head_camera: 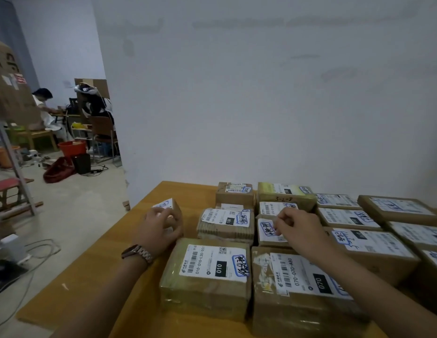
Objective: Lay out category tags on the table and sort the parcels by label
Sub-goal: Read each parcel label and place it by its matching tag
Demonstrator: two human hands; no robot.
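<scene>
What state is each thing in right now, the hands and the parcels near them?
left hand, grips the small parcel
small parcel, label up, lifted or resting unclear
right hand, fingers curled on the label of the middle parcel, grip unclear
010 parcel, taped shut, lying flat, label up
070 parcel, shut, lying flat, label up

A red plastic bucket (72, 147) sits mid-left, a dark red cloth bag (58, 170) just below. Grey cables (42, 250) lie lower left
</scene>
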